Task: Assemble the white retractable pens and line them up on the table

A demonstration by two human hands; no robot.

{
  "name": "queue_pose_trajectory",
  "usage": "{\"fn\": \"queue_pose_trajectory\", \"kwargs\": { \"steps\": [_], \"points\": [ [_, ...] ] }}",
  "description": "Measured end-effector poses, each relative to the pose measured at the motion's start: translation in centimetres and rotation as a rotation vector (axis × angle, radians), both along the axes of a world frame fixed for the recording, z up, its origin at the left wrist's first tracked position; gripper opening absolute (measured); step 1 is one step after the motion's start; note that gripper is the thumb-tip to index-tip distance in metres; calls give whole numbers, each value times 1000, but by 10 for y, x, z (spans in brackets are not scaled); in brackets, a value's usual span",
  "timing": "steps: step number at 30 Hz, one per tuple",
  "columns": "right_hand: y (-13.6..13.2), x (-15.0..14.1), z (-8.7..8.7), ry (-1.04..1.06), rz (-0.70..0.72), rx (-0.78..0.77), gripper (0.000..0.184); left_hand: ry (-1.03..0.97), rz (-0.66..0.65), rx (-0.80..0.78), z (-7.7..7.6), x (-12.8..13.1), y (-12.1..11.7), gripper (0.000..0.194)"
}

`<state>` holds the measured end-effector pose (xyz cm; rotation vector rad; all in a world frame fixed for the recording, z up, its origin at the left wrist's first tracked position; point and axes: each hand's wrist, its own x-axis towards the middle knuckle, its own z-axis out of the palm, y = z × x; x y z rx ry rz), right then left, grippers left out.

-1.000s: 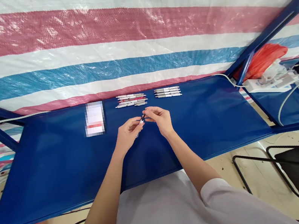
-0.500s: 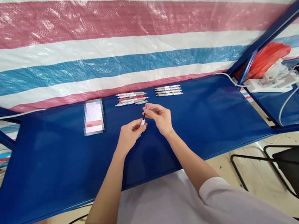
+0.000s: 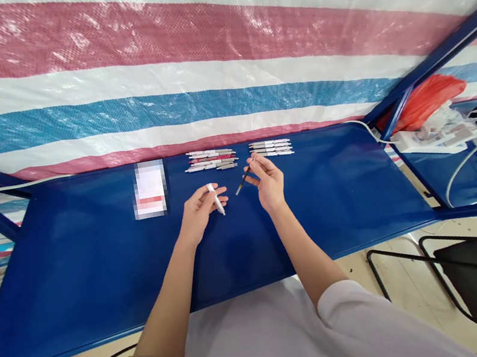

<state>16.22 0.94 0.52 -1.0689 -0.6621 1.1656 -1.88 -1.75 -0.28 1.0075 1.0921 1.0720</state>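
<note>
Refill (image 3: 242,182) pinched in R hand (image 3: 270,184); L hand (image 3: 197,213) apart w/ barrel (image 3: 218,202).

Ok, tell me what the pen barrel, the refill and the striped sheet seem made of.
Barrel: probably plastic, smooth, from its even white. Refill: likely plastic, a thin dark tube; finish too small to tell. Sheet: seemingly woven plastic, glossy; creased highlights, fine mesh.

The dark refill (image 3: 243,181), partly inside the white pen barrel (image 3: 219,203) half a second ago, is now fully out. The right hand (image 3: 270,184) has carried it rightward, away from the left hand (image 3: 196,216), where the barrel's far end now leans left instead of right.
</note>
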Motion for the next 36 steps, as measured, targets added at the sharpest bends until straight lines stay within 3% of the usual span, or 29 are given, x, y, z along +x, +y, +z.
{"fn": "queue_pose_trajectory", "kwargs": {
  "steps": [7, 20, 29, 36],
  "points": [
    [-5, -9, -21, 16, 78, -40, 38, -147, 203, 22, -13, 4, 17, 43],
    [-6, -11, -23, -82, 146, -56, 34, -75, 176, 110, -21, 3, 13, 42],
    [-4, -13, -19, -71, 87, -85, 38, 31, 219, 193, -19, 7, 9, 38],
    [-2, -19, -15, -40, -40, -95, 38, 171, 276, 361, -10, 19, 6, 22]
  ]
}}
